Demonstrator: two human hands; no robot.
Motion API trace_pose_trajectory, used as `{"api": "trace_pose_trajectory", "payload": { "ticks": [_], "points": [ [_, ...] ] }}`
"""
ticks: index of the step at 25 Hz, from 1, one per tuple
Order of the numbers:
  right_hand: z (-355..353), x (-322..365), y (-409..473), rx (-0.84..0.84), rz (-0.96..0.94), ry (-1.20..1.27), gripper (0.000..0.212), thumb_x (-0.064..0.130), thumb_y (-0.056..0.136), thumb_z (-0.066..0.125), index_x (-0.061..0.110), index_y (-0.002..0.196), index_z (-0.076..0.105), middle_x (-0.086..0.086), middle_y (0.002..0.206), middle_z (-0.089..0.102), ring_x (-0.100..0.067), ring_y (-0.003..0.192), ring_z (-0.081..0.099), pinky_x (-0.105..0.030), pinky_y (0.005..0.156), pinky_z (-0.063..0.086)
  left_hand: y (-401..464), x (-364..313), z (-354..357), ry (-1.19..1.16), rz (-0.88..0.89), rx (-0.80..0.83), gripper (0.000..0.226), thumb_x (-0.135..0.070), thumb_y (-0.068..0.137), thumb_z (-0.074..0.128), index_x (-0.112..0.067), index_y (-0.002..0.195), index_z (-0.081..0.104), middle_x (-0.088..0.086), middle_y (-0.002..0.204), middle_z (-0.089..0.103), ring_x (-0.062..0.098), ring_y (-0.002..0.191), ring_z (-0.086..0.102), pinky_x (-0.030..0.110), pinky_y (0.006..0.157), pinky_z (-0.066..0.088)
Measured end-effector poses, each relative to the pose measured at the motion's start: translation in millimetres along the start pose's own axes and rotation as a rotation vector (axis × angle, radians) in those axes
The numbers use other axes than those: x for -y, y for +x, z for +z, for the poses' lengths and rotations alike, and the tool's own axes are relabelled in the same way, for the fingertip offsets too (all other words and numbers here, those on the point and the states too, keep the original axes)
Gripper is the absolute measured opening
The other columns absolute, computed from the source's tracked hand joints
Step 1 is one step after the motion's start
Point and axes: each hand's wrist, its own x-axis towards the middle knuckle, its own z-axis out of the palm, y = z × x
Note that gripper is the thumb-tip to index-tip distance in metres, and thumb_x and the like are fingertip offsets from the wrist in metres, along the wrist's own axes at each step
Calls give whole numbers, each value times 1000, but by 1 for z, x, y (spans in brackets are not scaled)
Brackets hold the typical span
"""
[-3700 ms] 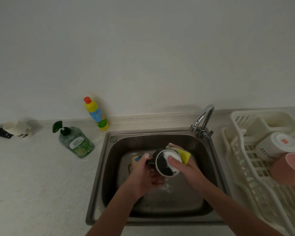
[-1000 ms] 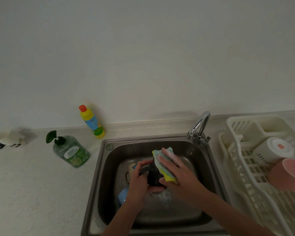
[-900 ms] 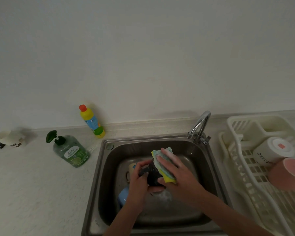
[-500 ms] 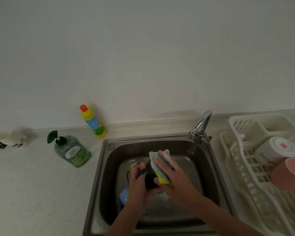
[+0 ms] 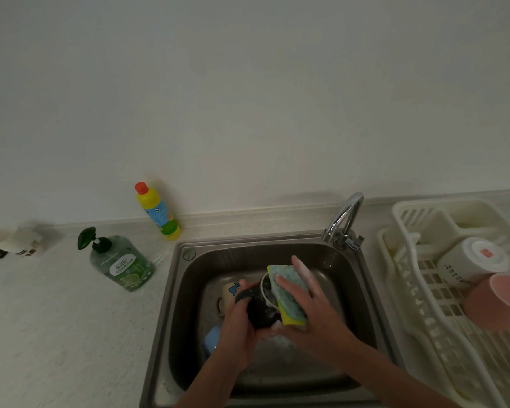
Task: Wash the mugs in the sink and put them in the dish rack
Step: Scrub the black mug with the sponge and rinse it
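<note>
We hold the dark glazed mug with the pale rim (image 5: 259, 309) over the stainless steel sink (image 5: 189, 293), tipped on its side so its mouth faces the sponge and any suds fall into the basin, as we judge it. Our left hand (image 5: 239, 325) curls round the mug's body to steady it, while our right hand (image 5: 312, 313) presses the blue-and-yellow sponge (image 5: 289, 295) against the rim with fairly straight fingers laid over it and the thumb beneath. Foam clings to the mug's lower edge. Below, in the basin, lie a cream mug with a blue picture (image 5: 228, 293) and a light blue mug (image 5: 211, 340), which we take to be waiting their turn.

The white plastic dish rack (image 5: 409, 293) stands just right of the sink, close enough for a short carry; a white mug (image 5: 471, 262) and a pink mug (image 5: 495, 301) lie in it on their sides.

The pale speckled worktop (image 5: 56, 319) meets a plain light wall. A curved chrome tap (image 5: 343, 219) stands at the sink's back right corner; we cannot tell whether water runs. Left of the sink stand a green pump bottle of dish soap (image 5: 121, 263) and a yellow bottle with a red cap (image 5: 158, 210).
</note>
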Motion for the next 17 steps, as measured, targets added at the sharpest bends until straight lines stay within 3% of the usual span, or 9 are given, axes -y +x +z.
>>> {"api": "trace_pose_trajectory", "payload": {
  "ticks": [4, 8, 11, 17],
  "points": [
    [2, 5, 1, -167, 96, 120, 81, 44, 63, 82, 50, 134, 44, 16, 153, 18, 6, 138, 23, -2, 98, 37, -2, 4, -4, 11, -5, 105, 36, -10, 103, 31, -12, 124, 60, 22, 123, 66, 37, 103, 68, 43, 63, 60],
    [0, 5, -1, -205, 92, 148, 82, 39, 64, 82, 40, 138, 46, 8, 146, 29, 1, 133, 33, -8, 97, 41, -8, -15, -14, 88, 16, 349, 47, -5, 85, 50, -12, 130, 60, 23, 130, 61, 44, 111, 62, 53, 70, 60],
    [-1, 9, 2, -172, 93, 145, 84, 38, 66, 80, 39, 141, 43, 9, 145, 28, 4, 132, 32, -8, 98, 41, -3, -35, -15, 356, 20, 367, 57, 1, 74, 49, -20, 125, 65, 21, 127, 61, 41, 106, 65, 49, 65, 60],
    [-6, 12, 12, -9, 77, 91, 88, 46, 70, 73, 49, 146, 28, 17, 148, 17, 6, 135, 25, -9, 101, 39, 6, -59, -9, 892, 129, 321, 42, 9, 91, 43, -21, 116, 58, 8, 117, 64, 31, 94, 72, 46, 65, 61]
  ]
}}
